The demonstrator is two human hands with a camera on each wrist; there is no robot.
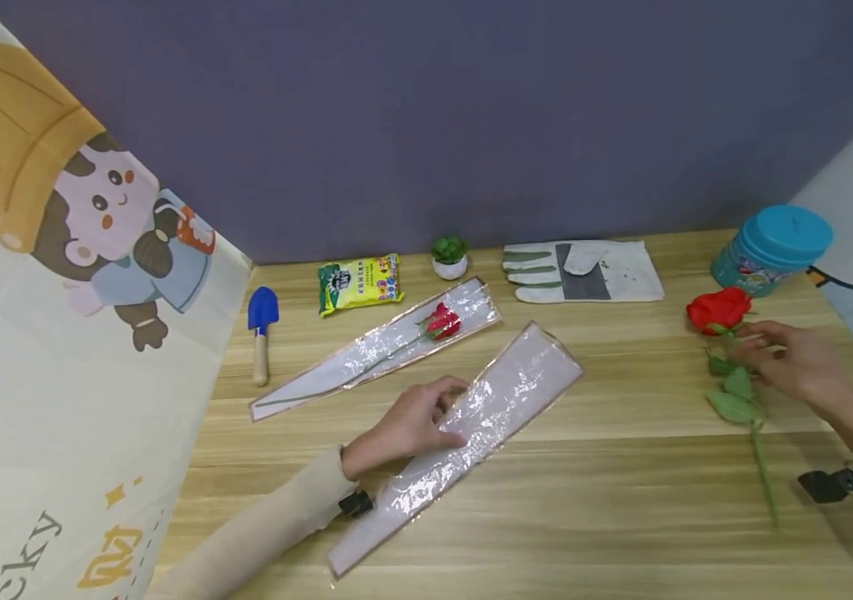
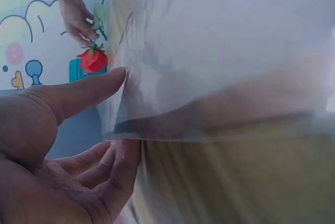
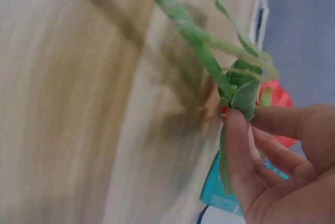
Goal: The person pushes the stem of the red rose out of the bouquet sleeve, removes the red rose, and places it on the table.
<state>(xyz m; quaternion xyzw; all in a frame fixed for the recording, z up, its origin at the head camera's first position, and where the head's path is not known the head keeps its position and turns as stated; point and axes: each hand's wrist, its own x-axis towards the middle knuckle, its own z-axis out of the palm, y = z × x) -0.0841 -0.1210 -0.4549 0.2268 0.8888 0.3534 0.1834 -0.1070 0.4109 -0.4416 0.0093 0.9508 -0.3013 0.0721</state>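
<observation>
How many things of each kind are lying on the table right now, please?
Roses: 2
Clear sleeves: 2
Trowel: 1
Yellow packet: 1
Potted plant: 1
Work glove: 1
Blue-lidded jar: 1
Total: 9

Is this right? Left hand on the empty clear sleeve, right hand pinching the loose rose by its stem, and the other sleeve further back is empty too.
Not quite. The other sleeve holds a rose, as the head view shows. The rest stands: the left hand rests on the empty sleeve, and the right hand pinches the loose rose by its stem.
</observation>
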